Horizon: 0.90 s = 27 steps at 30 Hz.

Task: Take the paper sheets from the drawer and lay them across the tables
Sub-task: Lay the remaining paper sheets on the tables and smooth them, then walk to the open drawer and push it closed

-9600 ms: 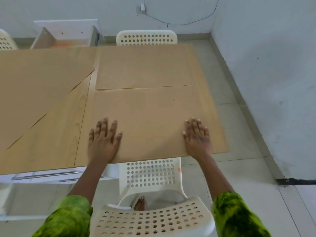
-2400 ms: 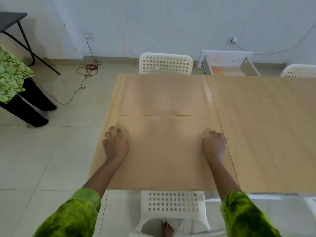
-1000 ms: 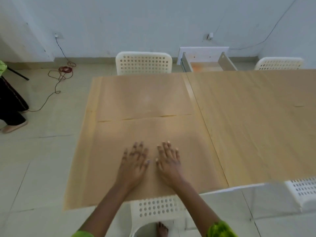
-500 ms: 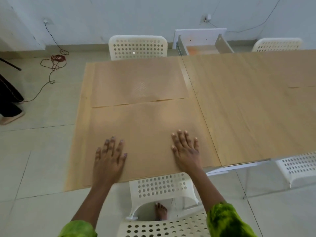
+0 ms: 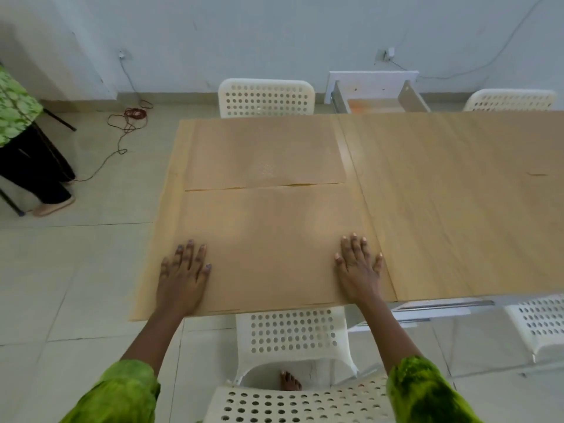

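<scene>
While left hand (image 5: pixel 183 276) and right hand (image 5: pixel 358 267), grip spread flat, press the brown paper sheet (image 5: pixel 268 239), dragging could crease it.

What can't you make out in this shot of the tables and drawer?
All in the head view:
right table: cut off by the frame's right edge; sheet borders there too faint to trace.
drawer: the right table's far edge hides its front, so any sheets left inside cannot be told.
near sheet: left hand and right hand lie flat on it, covering those patches.
person at left: cut off by the frame's left edge.
</scene>
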Each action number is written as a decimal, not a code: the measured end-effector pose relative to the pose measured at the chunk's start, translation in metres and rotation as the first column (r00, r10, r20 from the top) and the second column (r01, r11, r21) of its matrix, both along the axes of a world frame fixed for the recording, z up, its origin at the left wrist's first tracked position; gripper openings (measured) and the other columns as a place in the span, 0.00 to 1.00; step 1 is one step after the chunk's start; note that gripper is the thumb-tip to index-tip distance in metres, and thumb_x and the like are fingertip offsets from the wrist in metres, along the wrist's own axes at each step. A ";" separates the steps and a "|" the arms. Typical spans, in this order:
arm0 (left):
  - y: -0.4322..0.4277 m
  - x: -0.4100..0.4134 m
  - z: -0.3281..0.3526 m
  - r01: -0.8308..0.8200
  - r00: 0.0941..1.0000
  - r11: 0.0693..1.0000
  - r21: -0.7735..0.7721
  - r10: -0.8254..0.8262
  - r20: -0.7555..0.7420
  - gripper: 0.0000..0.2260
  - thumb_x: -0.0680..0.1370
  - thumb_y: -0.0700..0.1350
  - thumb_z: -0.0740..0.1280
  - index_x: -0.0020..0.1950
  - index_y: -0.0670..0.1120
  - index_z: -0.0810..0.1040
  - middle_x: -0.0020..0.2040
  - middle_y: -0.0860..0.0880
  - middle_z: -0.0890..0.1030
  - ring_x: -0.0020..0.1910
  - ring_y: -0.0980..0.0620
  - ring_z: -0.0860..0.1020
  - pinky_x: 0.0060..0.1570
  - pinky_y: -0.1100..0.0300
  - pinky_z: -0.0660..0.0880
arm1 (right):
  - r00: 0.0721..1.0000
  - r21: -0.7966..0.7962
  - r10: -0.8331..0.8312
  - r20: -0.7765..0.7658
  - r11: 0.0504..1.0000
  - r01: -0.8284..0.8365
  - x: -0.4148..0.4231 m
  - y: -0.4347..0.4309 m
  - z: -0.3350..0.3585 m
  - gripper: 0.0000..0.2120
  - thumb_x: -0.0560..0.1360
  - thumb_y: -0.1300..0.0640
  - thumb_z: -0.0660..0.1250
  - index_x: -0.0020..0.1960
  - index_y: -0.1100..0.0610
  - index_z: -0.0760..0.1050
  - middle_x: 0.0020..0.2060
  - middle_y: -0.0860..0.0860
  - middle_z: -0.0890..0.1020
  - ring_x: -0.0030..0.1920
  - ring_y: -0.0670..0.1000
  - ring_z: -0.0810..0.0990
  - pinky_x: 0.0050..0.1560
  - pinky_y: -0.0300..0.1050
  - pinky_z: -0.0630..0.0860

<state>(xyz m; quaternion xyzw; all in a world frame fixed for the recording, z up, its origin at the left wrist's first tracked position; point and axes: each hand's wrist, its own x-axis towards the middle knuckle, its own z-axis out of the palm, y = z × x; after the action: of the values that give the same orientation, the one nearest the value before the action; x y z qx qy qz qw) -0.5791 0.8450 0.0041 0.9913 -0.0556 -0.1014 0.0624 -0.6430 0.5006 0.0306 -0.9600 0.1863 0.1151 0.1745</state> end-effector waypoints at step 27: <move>0.254 -0.015 0.095 -0.296 0.933 0.379 -0.877 0.311 -0.181 0.11 0.80 0.42 0.58 0.58 0.45 0.77 0.53 0.50 0.80 0.56 0.51 0.77 0.58 0.53 0.72 | 0.888 0.882 -0.428 0.166 0.467 0.061 0.026 0.376 0.057 0.13 0.79 0.66 0.54 0.43 0.55 0.73 0.37 0.51 0.78 0.34 0.48 0.75 0.36 0.38 0.70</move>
<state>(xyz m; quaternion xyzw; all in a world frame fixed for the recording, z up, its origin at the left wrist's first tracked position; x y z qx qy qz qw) -0.5937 1.0989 0.0992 0.8011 0.0813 -0.0365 0.5919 -0.6173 0.8767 0.0872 -0.7104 0.2067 -0.0152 0.6726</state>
